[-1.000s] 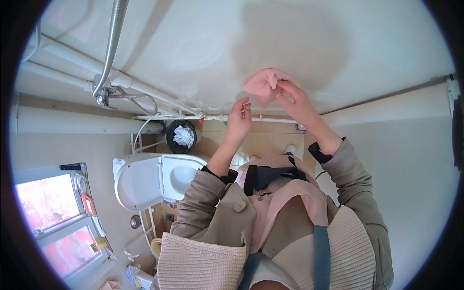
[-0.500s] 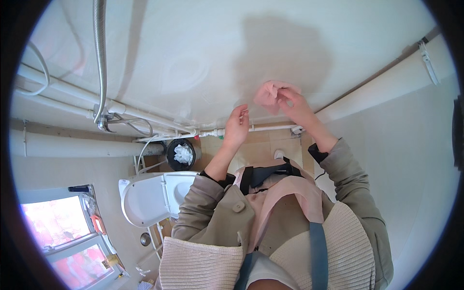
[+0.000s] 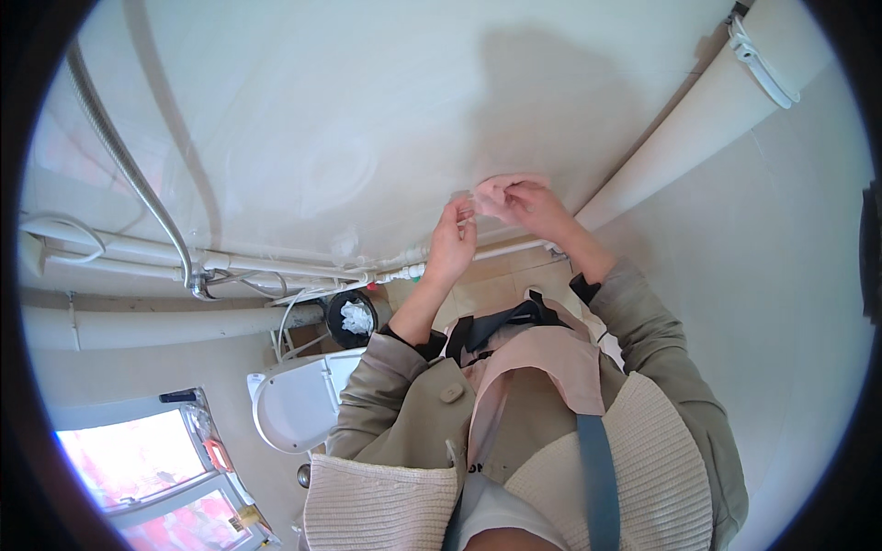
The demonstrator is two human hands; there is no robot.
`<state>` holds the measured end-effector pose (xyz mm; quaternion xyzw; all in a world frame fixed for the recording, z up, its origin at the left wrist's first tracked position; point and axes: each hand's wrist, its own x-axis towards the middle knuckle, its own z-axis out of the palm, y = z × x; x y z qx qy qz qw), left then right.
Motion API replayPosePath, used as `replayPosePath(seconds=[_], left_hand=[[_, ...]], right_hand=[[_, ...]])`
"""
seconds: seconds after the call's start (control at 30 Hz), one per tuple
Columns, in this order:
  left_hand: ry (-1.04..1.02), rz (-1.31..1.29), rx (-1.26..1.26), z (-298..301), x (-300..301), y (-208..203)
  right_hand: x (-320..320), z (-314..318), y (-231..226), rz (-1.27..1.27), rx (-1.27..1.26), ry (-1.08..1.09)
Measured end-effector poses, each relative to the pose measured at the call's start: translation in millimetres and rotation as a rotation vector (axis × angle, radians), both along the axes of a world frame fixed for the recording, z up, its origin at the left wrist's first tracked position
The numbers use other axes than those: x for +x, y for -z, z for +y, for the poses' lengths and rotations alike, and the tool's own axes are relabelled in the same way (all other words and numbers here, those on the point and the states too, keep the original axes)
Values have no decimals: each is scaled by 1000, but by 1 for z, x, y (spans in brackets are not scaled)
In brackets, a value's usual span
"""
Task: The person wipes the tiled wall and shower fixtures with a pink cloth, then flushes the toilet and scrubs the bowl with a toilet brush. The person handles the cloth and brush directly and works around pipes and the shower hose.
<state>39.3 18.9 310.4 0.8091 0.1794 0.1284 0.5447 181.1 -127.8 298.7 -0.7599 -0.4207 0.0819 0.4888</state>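
Note:
A crumpled pink cloth (image 3: 496,195) is in the grip of my right hand (image 3: 542,213), against or just in front of the pale shiny wall (image 3: 367,101). To the left of it is my left hand (image 3: 453,243), raised with its fingertips pinched together close to the cloth's left edge. Something small and clear or whitish seems to be at those fingertips, too faint to name. Both forearms, in grey-green sleeves with dark cuffs, reach up from below.
White pipes (image 3: 276,266) run low along the wall, with a metal hose (image 3: 119,151) at left. A black bin (image 3: 350,319) holding white paper stands beside the toilet (image 3: 294,404). A thick white pipe (image 3: 680,138) slants up at right. A window (image 3: 138,459) is at lower left.
My right hand has moved the pink cloth left and slightly down, nearer to my left hand. The left hand stays almost in place. The whole view has shifted and turned a little.

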Motion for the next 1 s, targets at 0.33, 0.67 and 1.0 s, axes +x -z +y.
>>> replayPosePath(seconds=[0.33, 0.67, 1.0], left_hand=[[125, -30, 100, -35, 44, -25], [222, 4, 145, -56, 68, -19], [223, -116, 138, -83, 96, -55]], right_hand=[[28, -54, -49, 167, 157, 95], [45, -84, -6, 79, 52, 297], [55, -86, -34, 26, 478, 372]])
